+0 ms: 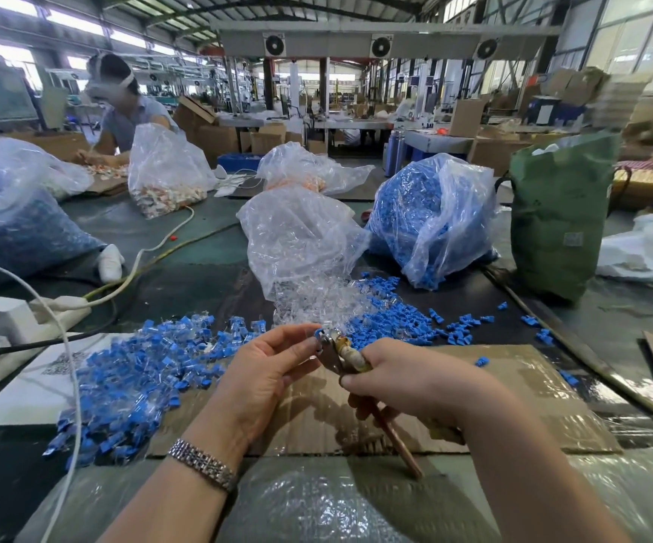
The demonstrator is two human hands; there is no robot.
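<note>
Head view: left hand (262, 370) pinches a small blue plastic clip (319, 333) at worn metal pliers (332, 348) gripped by right hand (403, 380).

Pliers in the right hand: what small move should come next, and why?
Probably squeeze the pliers shut: the left hand pinches a small blue piece right at their head, and the right hand grips them, so the piece looks ready for pressing.

Two hands (262, 370) (407, 382), one pliers (333, 348) — one green bag (555, 213).

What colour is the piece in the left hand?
The piece is blue; head view shows it.
</note>
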